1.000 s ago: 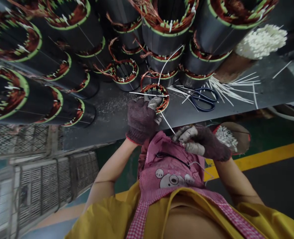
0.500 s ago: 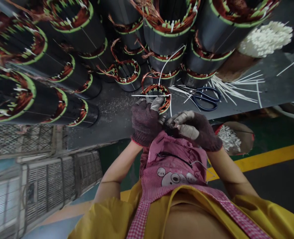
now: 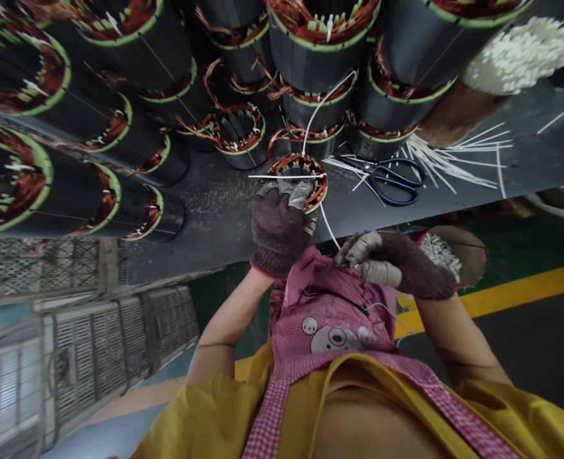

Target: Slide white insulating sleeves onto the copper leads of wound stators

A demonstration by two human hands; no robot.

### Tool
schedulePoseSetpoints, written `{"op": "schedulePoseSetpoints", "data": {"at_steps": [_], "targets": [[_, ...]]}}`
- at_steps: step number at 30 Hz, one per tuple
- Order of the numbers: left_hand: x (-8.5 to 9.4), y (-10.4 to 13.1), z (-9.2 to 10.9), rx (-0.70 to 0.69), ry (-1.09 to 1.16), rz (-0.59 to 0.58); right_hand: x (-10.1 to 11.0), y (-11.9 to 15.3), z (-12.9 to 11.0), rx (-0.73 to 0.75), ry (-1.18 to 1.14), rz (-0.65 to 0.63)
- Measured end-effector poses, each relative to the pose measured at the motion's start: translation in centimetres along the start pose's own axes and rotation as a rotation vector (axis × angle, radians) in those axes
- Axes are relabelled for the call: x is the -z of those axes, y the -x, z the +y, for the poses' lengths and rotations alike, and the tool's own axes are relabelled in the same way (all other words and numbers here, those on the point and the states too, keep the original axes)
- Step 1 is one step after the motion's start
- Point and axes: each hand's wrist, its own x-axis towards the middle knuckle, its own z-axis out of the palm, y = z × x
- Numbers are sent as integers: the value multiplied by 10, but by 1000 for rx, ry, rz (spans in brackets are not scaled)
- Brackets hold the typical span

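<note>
A small motor stator (image 3: 320,185) with copper windings and a green rim stands near the table's front edge. My left hand (image 3: 282,220), in a dark knit glove with grey-taped fingertips, grips its near rim, fingers reaching inside the bore. From the stator's near right side a white cable tie (image 3: 328,224) runs down to my right hand (image 3: 391,261), whose taped fingers pinch its end. A second cable tie (image 3: 282,176) lies straight across the stator's top. Another cable tie (image 3: 315,121) curves upward from its far rim. Fingertips of my left hand are partly hidden.
Stacked larger stators (image 3: 320,64) fill the back and left of the table (image 3: 215,223). Blue-handled scissors (image 3: 396,182) and loose cable ties (image 3: 454,159) lie to the right, near a container of white ties (image 3: 525,57). Below the edge hangs a bag of clippings (image 3: 441,255).
My right hand has moved right and toward my body, drawing the cable tie's end taut. My left hand stays on the stator. The view has shifted slightly.
</note>
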Motion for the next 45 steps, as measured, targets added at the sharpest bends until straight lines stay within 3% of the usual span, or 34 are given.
{"op": "schedulePoseSetpoints", "data": {"at_steps": [6, 11, 18, 20, 23, 28, 38, 41, 45], "targets": [[1, -1, 1, 24, -1, -3, -2, -2, -6, -8, -40, 22], [-4, 2, -2, 20, 41, 37, -15, -37, 1, 76, -69, 221], [-14, 9, -1, 79, 288, 379, -21, -64, 23, 118, 135, 375], [-15, 6, 1, 72, 354, 418, -19, -64, 22, 138, 204, 390], [-15, 1, 2, 40, 394, 385, -14, -65, 18, 172, 301, 407], [-15, -1, 1, 106, 286, 260, -12, -65, 18, 171, 334, 355], [-3, 0, -2, -6, 311, 250, -9, -82, 16, 54, 751, 398], [-3, 0, -2, 35, 275, 208, -9, -82, 13, 126, 805, 396], [-6, -3, 4, 73, 227, 256, -15, -82, 0, 246, 931, 381]]}}
